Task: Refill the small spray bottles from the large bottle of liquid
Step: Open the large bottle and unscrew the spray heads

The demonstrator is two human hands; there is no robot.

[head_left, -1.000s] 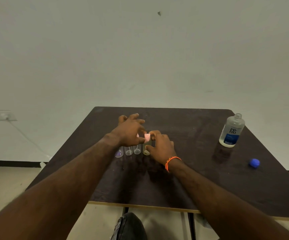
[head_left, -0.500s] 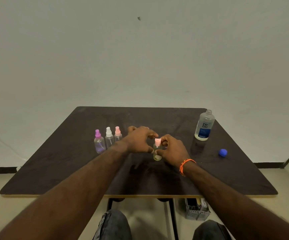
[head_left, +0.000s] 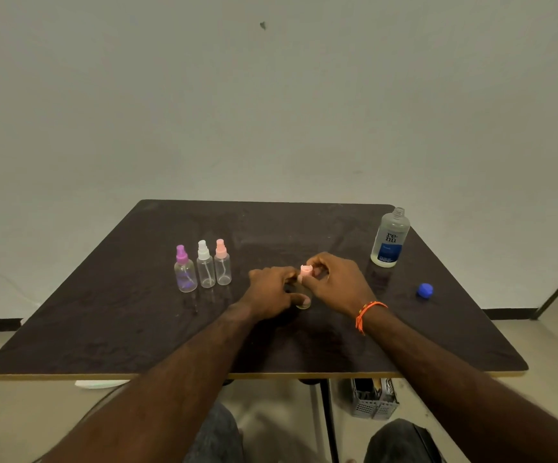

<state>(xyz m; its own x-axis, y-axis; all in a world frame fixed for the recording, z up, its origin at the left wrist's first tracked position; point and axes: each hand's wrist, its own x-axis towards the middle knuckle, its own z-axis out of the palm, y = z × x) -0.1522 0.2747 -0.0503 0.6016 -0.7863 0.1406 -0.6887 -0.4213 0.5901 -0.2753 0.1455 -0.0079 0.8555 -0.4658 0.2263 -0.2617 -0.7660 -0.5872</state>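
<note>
1. Small bottle at table centre: left hand grips its body, right hand pinches the pink cap.
2. Likely light, thin plastic, tippy; hold the body low, twist at the cap.
3. Three capped bottles left, open big bottle far right, blue cap right. Nothing blocks.

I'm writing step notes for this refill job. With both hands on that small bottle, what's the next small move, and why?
Probably twist the pink spray top off: the right hand pinches it while the left hand grips the small bottle. The large bottle already stands uncapped, its blue cap on the table.
</note>
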